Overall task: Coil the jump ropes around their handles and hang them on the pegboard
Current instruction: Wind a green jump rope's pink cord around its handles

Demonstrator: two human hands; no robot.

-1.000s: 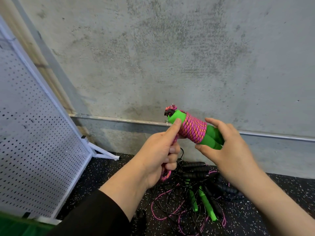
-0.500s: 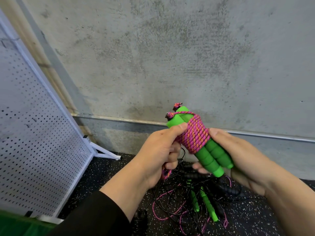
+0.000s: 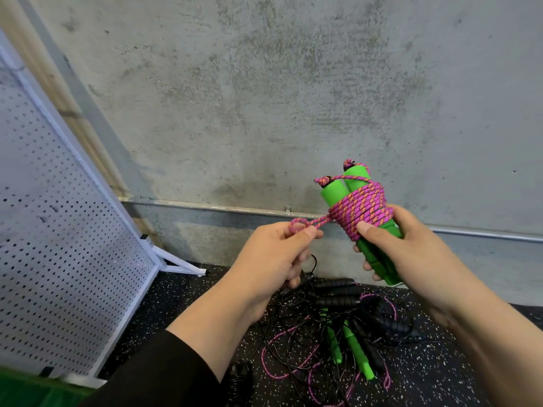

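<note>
My right hand (image 3: 411,254) grips a pair of green handles (image 3: 346,186) held upright side by side, with pink-and-orange rope (image 3: 361,210) coiled tightly round their middle. My left hand (image 3: 273,259) pinches the short free loop of that rope (image 3: 299,224), pulled out to the left of the coil. The white pegboard (image 3: 58,230) leans at the left, on a white frame.
On the speckled black floor below my hands lies a tangled heap of other jump ropes (image 3: 338,333), with black handles, green handles and thin black and pink cords. A grey concrete wall (image 3: 264,98) with a metal conduit (image 3: 223,207) stands behind.
The handles have swung from tilted to upright and my right hand now grips them lower down. My left hand has left the coil and drawn the rope's loop end out to the left.
</note>
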